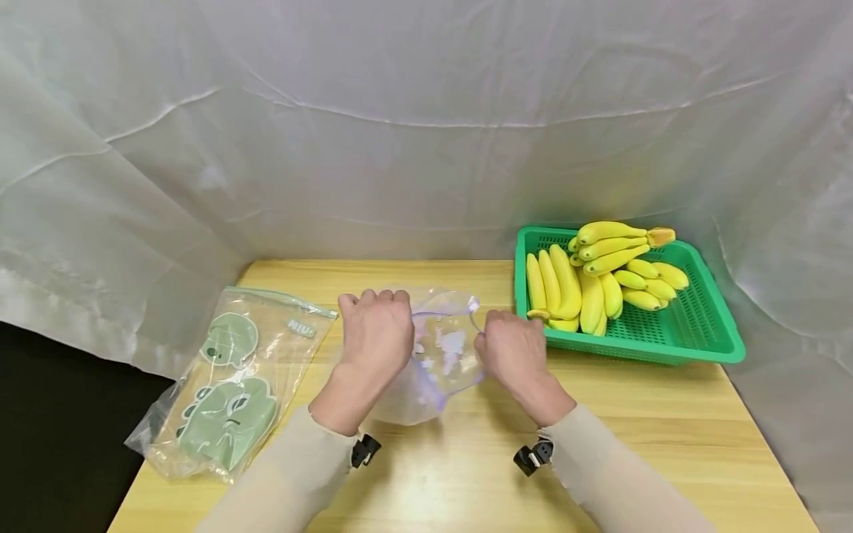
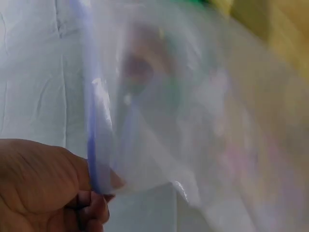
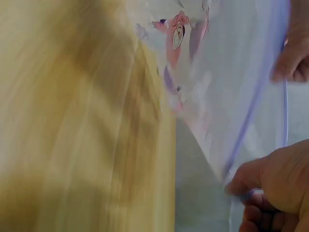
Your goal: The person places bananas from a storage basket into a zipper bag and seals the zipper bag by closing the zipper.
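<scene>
Between both hands a clear zip bag (image 1: 426,385) with a purple zip edge and pink and purple prints hangs over the table. My left hand (image 1: 378,329) pinches its rim on one side; in the left wrist view the thumb (image 2: 82,171) overlaps the purple strip. On the other side my right hand (image 1: 516,348) pinches the same rim, its thumb and finger together at the strip in the right wrist view. The bag's mouth is spread apart between the hands. Parts of the rim under the fingers are hidden.
At the right back stands a green basket (image 1: 713,329) holding several bunches of yellow bananas (image 1: 566,285). On the left lies another clear zip bag (image 1: 273,377) with green cartoon prints. Grey sheeting (image 1: 400,170) hangs behind the wooden table (image 1: 653,444).
</scene>
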